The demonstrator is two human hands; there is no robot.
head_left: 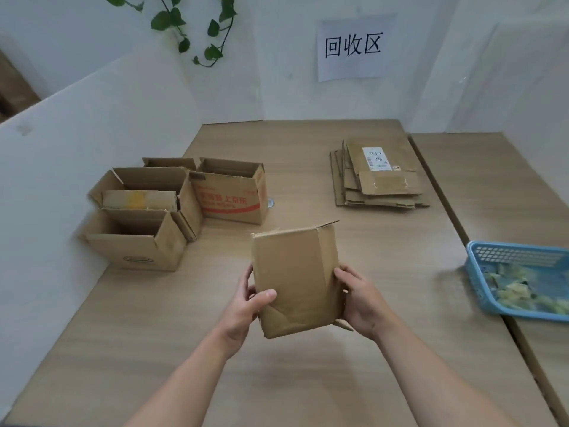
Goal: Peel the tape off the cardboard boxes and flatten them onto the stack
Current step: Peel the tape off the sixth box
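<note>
I hold a small brown cardboard box (295,278), pressed nearly flat, above the middle of the table. My left hand (246,306) grips its left edge, thumb across the front face. My right hand (360,300) grips its right edge, fingers curled behind it. A stack of flattened boxes (378,177) lies at the back right; its top sheet carries a white label. Several open boxes stand at the left: one with red print (231,195), a plain one (138,248) in front, and another (147,186) with a small taped box inside.
A blue plastic basket (480,272) with crumpled tape scraps sits at the right edge. White partition walls enclose the wooden table (308,380) on the left, back and right. A paper sign and a hanging plant are on the back wall. A small metal disc lies beside the red-print box.
</note>
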